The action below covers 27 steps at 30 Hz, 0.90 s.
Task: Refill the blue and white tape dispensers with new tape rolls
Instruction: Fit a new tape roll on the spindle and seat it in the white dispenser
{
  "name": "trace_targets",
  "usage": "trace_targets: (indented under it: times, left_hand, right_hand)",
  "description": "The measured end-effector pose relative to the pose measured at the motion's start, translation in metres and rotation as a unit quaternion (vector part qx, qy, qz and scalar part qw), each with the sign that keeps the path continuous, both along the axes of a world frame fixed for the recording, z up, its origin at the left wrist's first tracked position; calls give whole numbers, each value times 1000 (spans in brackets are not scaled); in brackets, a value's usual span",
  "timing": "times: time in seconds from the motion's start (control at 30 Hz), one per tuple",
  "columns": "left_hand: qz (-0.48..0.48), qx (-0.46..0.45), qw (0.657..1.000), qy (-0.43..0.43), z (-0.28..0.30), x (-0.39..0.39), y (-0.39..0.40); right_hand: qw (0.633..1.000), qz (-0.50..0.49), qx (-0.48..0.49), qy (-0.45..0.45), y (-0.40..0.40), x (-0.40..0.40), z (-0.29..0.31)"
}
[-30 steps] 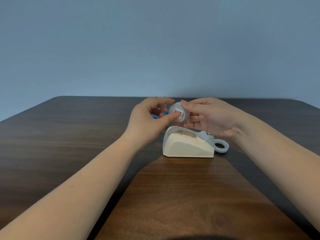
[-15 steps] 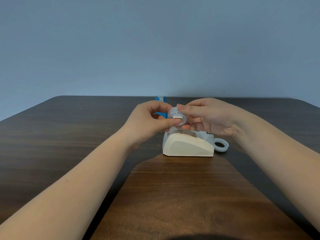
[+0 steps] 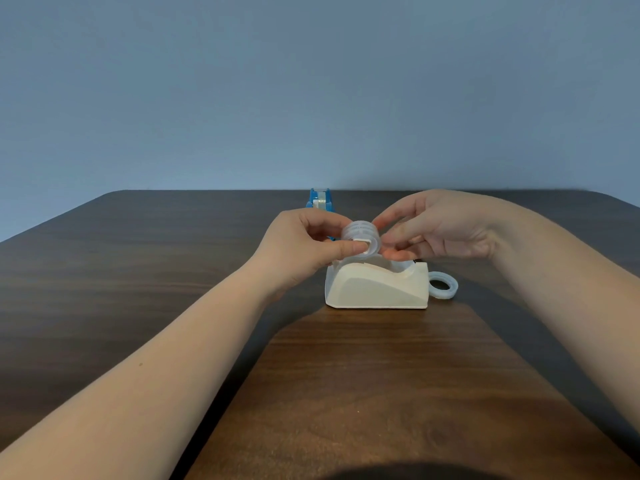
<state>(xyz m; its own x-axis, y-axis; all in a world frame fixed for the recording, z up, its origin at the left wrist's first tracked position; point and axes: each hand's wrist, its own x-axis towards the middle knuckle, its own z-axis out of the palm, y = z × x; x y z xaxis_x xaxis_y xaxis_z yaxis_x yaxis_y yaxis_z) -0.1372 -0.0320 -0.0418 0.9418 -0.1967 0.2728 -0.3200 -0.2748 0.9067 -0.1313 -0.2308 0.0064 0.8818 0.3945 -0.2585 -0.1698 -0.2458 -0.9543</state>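
Observation:
The white tape dispenser (image 3: 377,287) stands mid-table, side-on to me. Just above its open well I hold a clear tape roll (image 3: 362,233) with a white hub in its core. My left hand (image 3: 304,247) pinches the roll's left side, thumb on the hub. My right hand (image 3: 436,230) touches the roll's right side with its fingertips. Behind my hands the blue tape dispenser (image 3: 320,199) stands near the table's far edge, partly hidden. Another clear tape roll (image 3: 444,285) lies flat just right of the white dispenser.
The dark wood table (image 3: 138,271) stretches wide on both sides, with its far edge meeting a plain blue-grey wall (image 3: 311,81). A dark rounded shape (image 3: 398,472) intrudes at the bottom edge of the view.
The roll with its hub has come down from in front of the blue dispenser to just above the white dispenser's well. My right fingers have loosened around it.

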Motion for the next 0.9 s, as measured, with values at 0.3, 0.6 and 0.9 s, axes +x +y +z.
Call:
trace_targets:
  times: [0.3, 0.6, 0.9]
  left_hand:
    - [-27, 51, 998, -32, -2, -3, -3]
    - [-56, 94, 994, -24, -4, 1, 3]
    - [-72, 132, 989, -7, -4, 3, 10]
  right_hand:
    - [997, 27, -56, -49, -4, 0, -2]
    - [986, 30, -131, -100, 3, -1, -5]
    - [970, -5, -194, -144, 7, -3, -7]
